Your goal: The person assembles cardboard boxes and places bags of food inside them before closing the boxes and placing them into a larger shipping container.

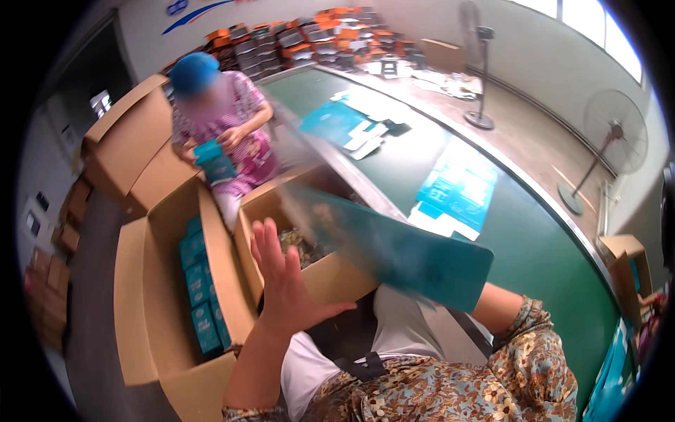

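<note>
My left hand [287, 282] is raised in front of me, fingers spread and nothing in it. Close to its right, a flat teal folding carton [430, 258] is up in the air, its far end blurred by motion. Behind the carton's near end comes my right forearm [498, 311]; the carton hides my right hand, which appears to hold it up. Below the carton stands an open cardboard box [332, 279] with small packets [298, 245] inside. To the left, a larger open cardboard box [140, 295] contains several upright teal cartons [203, 322].
Flat teal carton blanks [459, 184] lie on the green table [532, 264], which has a metal edge. Across from me sits a person in a blue cap [195, 74], holding a teal carton [213, 161]. A tall cardboard box [132, 142] stands behind them. Pedestal fans [614, 132] line the wall.
</note>
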Available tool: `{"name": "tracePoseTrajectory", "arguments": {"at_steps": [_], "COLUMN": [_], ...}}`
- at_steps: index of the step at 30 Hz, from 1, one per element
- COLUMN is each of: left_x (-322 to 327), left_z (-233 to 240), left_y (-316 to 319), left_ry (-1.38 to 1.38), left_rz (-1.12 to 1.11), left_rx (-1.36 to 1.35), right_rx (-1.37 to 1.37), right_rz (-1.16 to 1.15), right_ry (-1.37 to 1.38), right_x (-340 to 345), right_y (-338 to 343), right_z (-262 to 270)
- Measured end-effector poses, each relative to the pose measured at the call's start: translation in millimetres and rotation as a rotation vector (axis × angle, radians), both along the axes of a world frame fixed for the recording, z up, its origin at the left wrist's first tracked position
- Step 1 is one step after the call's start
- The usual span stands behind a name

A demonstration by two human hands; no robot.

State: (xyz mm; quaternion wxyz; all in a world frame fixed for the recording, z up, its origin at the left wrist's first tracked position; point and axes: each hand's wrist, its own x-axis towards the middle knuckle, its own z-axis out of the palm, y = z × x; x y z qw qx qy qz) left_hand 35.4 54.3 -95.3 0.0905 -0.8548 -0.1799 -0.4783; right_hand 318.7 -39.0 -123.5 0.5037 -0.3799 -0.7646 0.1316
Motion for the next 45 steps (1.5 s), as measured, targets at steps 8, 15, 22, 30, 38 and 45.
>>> {"name": "tracePoseTrajectory", "arguments": {"at_steps": [8,15,22,30,38,45], "left_x": [-85.2,-112.7,-121.3,-131.2,-149.8,-148.8], "left_z": [-12.0,-61.5,-55.9,12.3,10.1,-29.6], "left_y": [-32.8,-110.1,-106.0,-89.7,-94.1,-106.3], "left_ry": [0.232,0.294,0.192,0.603,0.577,0.324], "left_rz": [-0.025,-0.005,-0.271,-0.182,-0.113,0.744], "left_rx": [-0.553,-0.718,-0.857,-0.881,-0.826,-0.431], "right_rx": [-0.809,0.058,0.756,1.124,0.98,0.076], "right_rz": [0.168,0.389,0.744,0.839,0.729,0.431], "right_ry": [0.485,-0.184,-0.534,-0.448,-0.479,-0.239], "right_x": [-94.3,-106.3,-125.0,-167.4,-163.7,-104.1], "right_y": [18.0,55.4,58.9,45.7,64.0,54.0], "right_z": [-35.4,-41.4,5.7,35.1,57.4,46.6]}}
